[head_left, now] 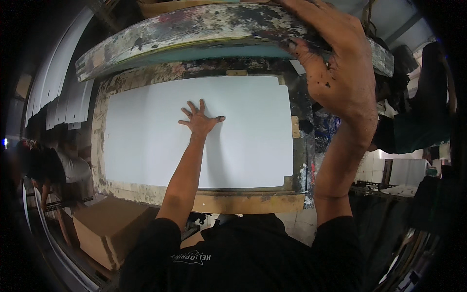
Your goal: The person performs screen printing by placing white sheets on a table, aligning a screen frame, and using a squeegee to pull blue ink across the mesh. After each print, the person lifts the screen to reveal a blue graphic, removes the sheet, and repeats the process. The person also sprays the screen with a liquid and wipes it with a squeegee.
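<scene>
A large white sheet (253,131) with cut, notched corners lies flat on an ink-stained printing table (99,146). My left hand (198,120) is over the middle of the sheet, palm down with its fingers spread; it seems to rest on the paper. Above the far edge, a paint-splattered screen-printing frame (194,28) is tilted up, with blue-green mesh (209,52) showing under its near bar. My right hand (340,63) grips that bar toward its right end, thumb on the near face and fingers over the top. Dark ink marks the right thumb; those fingertips are partly cut off.
A cardboard box (109,226) stands at the lower left. Large pale sheets (61,73) hang or stand at the far left, and another person (53,165) is at the left edge. A wooden strip (243,203) borders the table's near side. Dark cloth (413,121) is at right.
</scene>
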`<action>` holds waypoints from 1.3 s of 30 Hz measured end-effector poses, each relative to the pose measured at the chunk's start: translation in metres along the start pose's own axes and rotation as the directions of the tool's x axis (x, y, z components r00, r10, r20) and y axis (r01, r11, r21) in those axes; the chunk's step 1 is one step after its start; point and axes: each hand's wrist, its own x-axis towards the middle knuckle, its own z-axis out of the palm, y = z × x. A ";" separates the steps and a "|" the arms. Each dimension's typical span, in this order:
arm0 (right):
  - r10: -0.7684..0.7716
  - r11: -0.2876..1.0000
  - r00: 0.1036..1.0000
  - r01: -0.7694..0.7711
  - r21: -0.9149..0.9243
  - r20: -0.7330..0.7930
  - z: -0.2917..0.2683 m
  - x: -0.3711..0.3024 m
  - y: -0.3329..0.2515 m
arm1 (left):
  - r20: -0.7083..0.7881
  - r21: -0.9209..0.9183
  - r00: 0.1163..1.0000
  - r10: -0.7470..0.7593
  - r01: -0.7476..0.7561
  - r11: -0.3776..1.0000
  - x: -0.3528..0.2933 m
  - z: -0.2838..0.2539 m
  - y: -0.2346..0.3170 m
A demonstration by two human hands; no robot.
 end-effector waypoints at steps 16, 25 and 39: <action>0.028 0.998 0.998 -0.031 0.048 0.053 0.007 -0.036 -0.024 | -0.086 0.001 0.990 0.112 -0.112 0.994 -0.022 -0.007 0.012; 0.104 0.994 0.945 -0.104 -0.015 0.310 0.023 -0.160 -0.091 | -0.714 -0.683 0.690 -0.114 -0.724 -0.102 -0.194 -0.076 -0.071; 0.113 0.994 0.882 -0.106 -0.040 0.458 0.293 -0.083 0.005 | -0.386 -0.922 0.875 -0.292 -0.355 0.157 -0.258 0.029 -0.137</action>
